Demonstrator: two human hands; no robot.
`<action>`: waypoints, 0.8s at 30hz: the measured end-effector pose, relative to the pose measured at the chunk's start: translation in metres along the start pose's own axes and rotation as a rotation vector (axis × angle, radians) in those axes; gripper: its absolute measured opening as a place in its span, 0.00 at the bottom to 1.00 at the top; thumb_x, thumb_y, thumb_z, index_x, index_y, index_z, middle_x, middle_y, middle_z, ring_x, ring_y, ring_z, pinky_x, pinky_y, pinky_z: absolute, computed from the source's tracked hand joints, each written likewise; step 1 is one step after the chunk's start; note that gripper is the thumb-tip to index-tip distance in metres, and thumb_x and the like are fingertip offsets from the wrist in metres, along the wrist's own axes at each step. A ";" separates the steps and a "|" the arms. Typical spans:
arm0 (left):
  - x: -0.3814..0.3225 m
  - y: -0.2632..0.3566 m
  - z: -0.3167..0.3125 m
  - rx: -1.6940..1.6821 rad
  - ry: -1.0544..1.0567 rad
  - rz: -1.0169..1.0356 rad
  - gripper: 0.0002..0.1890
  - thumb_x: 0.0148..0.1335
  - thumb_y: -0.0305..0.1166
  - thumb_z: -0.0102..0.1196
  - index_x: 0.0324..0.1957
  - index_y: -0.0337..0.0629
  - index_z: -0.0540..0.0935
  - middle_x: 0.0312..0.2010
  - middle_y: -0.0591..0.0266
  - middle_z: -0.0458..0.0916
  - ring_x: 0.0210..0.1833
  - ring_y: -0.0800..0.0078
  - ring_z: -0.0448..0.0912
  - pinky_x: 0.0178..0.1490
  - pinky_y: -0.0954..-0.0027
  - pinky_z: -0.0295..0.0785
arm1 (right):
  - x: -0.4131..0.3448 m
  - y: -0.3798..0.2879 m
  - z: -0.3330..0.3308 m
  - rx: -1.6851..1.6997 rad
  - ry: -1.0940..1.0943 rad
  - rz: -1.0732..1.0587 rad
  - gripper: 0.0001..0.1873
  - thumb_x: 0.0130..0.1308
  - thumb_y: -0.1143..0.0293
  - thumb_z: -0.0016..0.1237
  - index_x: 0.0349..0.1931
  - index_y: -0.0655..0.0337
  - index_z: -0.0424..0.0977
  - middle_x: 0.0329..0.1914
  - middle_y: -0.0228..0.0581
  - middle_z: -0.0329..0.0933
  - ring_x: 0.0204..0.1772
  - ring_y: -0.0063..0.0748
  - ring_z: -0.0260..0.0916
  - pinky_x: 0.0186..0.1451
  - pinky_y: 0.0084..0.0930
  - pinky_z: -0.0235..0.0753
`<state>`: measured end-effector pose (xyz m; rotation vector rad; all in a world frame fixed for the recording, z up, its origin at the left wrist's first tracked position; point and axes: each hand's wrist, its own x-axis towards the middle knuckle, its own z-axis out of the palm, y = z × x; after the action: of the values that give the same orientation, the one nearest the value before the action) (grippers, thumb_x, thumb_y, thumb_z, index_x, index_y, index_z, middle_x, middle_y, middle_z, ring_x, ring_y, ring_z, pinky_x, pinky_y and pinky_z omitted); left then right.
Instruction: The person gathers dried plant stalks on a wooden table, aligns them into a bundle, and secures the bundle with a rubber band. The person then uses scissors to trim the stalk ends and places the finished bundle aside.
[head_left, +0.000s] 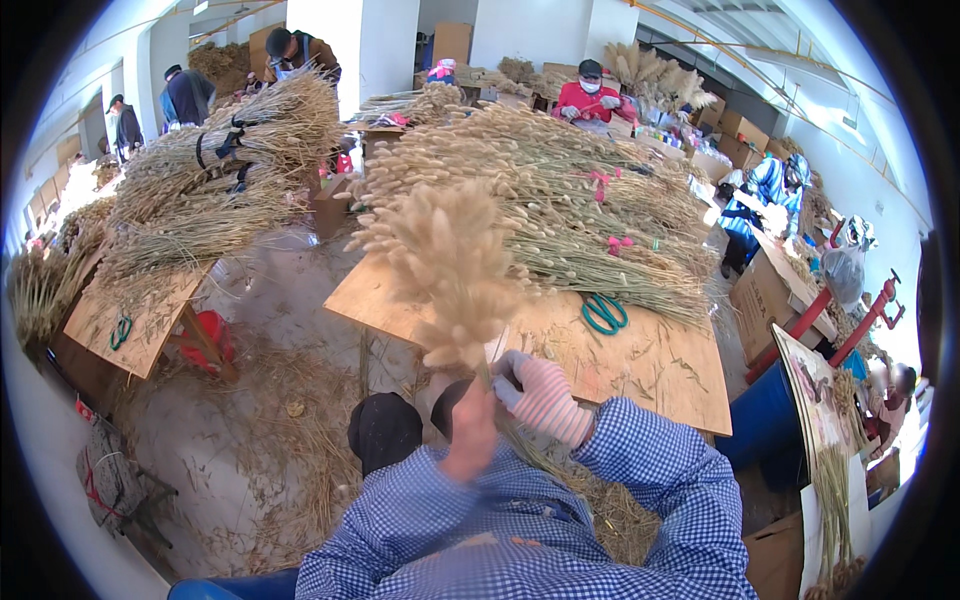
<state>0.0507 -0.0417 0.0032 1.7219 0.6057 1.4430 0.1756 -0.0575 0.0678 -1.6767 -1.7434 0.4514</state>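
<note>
A bunch of dried bunny-tail grass (457, 270) stands heads up in front of me, its fluffy tan heads blurred by motion. My left hand (474, 427), also blurred, is wrapped around the stems just below the heads. From the other side my right hand (546, 397), in a glove with a pink-striped cuff, has its curled fingers at the same stems. The stem ends slant down to the right past my checked sleeves. Just beyond is the wooden table (660, 367), piled with dried grass (555, 202). Green-handled scissors (604, 313) lie on its near part.
Left is another table (142, 315) with tied grass bundles (225, 161), scissors (121, 332) and a red bucket (206, 341) beside it. At right stand a blue barrel (761, 420), red pipes (862, 322) and a cardboard box (772, 289). Several people work farther off. Loose straw litters the floor.
</note>
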 end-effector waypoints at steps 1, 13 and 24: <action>0.001 -0.002 0.000 0.081 0.039 0.079 0.17 0.69 0.22 0.38 0.57 0.26 0.70 0.41 0.45 0.79 0.43 0.62 0.79 0.50 0.70 0.72 | -0.003 0.000 0.000 -0.129 0.094 -0.206 0.09 0.57 0.68 0.49 0.35 0.64 0.75 0.25 0.44 0.74 0.30 0.44 0.75 0.33 0.35 0.75; -0.001 -0.015 -0.010 -0.271 -0.093 -0.161 0.18 0.70 0.24 0.36 0.59 0.27 0.68 0.43 0.57 0.78 0.39 0.74 0.77 0.43 0.74 0.75 | 0.006 0.027 -0.006 -0.325 0.111 -0.804 0.13 0.50 0.72 0.53 0.38 0.60 0.76 0.34 0.41 0.77 0.34 0.43 0.75 0.34 0.35 0.76; 0.002 -0.004 -0.016 -0.346 -0.139 -0.187 0.20 0.71 0.24 0.36 0.63 0.30 0.66 0.48 0.54 0.76 0.40 0.76 0.78 0.43 0.76 0.74 | 0.013 -0.002 -0.014 0.875 -0.404 0.681 0.11 0.67 0.66 0.42 0.39 0.63 0.74 0.18 0.24 0.67 0.19 0.17 0.66 0.23 0.12 0.65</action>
<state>0.0365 -0.0341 0.0017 1.4383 0.4026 1.2060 0.1840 -0.0480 0.0817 -1.4888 -0.8795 1.6728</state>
